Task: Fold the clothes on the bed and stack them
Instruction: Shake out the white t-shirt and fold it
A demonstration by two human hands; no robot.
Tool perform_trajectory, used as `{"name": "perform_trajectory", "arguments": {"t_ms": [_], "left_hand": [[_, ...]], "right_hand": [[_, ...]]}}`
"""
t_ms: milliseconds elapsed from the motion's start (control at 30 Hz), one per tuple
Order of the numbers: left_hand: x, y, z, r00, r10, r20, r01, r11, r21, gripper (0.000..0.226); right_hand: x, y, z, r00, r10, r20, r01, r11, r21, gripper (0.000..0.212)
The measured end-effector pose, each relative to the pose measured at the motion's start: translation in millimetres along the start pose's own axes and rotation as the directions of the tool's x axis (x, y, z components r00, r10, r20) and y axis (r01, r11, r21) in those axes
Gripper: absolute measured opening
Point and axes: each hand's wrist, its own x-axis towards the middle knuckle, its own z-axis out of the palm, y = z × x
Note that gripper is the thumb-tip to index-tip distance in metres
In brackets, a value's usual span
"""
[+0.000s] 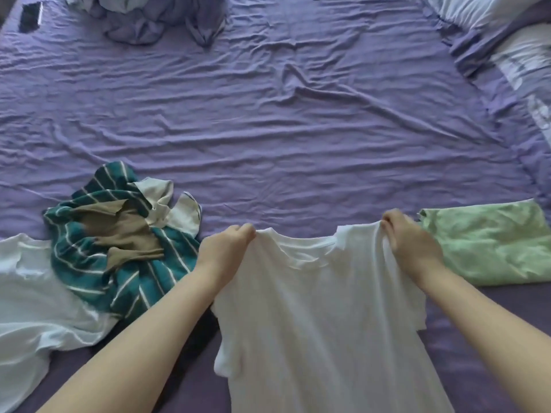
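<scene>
**White shirt held at both shoulders**

The left hand [227, 248] and right hand [408, 238] pinch the white shirt [322, 308] by its shoulders with curled fingers, near the bed [268, 129] edge. Striped pile [119, 248] lies left, green cloth [492, 245] right; wide wrinkled sheet beyond.

The white T-shirt [322, 308] is looking like thin, soft knit cloth, matt and faintly see-through, draping in loose folds. The bed sheet [268, 129] is showing as purple woven cloth, matt and creased all over with fine wrinkles. The striped garment [89, 263] is appearing as thicker teal cloth with white lines, crumpled, with a smooth olive-brown cloth [125, 228] lying on it. The folded green cloth [492, 245] is looking soft, pale and mottled. The dark flat object [31, 16] at the far corner is catching light like something glossy.
</scene>
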Motion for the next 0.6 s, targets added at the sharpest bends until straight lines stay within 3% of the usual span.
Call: {"name": "perform_trajectory", "arguments": {"t_ms": [67, 167, 267, 333, 433, 500, 600], "left_hand": [[16.0, -0.5, 1.7, 1.000, -0.020, 0.004, 0.020, 1.000, 0.024, 0.014], [29.8, 3.1, 11.1, 0.977, -0.182, 0.108, 0.189, 0.981, -0.055, 0.027], [25.8, -0.7, 25.6, 0.898, -0.320, 0.303, 0.386, 0.902, -0.192, 0.053], [18.7, -11.3, 29.8, 0.866, -0.361, 0.347, 0.471, 0.821, -0.322, 0.067], [11.0, -32.1, 27.1, 0.825, -0.374, 0.424, 0.559, 0.647, -0.518, 0.078], [3.3, -41.8, 20.6, 0.824, -0.295, 0.484, 0.549, 0.627, -0.553, 0.079], [-5.1, -45.9, 8.3, 0.917, -0.157, 0.366, 0.353, 0.743, -0.569, 0.062]], "right_hand": [[16.7, 0.1, 0.6, 0.998, 0.027, -0.054, -0.031, 0.998, -0.062, 0.021], [28.0, 3.0, 13.0, 0.997, 0.080, -0.013, -0.081, 0.981, -0.179, 0.019], [18.7, 0.4, 36.0, 0.994, -0.087, 0.065, 0.104, 0.939, -0.329, 0.031], [1.9, -7.9, 54.2, 0.966, -0.230, 0.116, 0.255, 0.916, -0.309, 0.044], [-26.3, -30.8, 82.7, 0.922, -0.326, 0.207, 0.373, 0.892, -0.255, 0.064], [-40.5, -50.7, 100.1, 0.890, -0.363, 0.277, 0.422, 0.885, -0.198, 0.071], [-51.7, -80.2, 119.6, 0.844, -0.412, 0.344, 0.480, 0.866, -0.140, 0.073]]}}
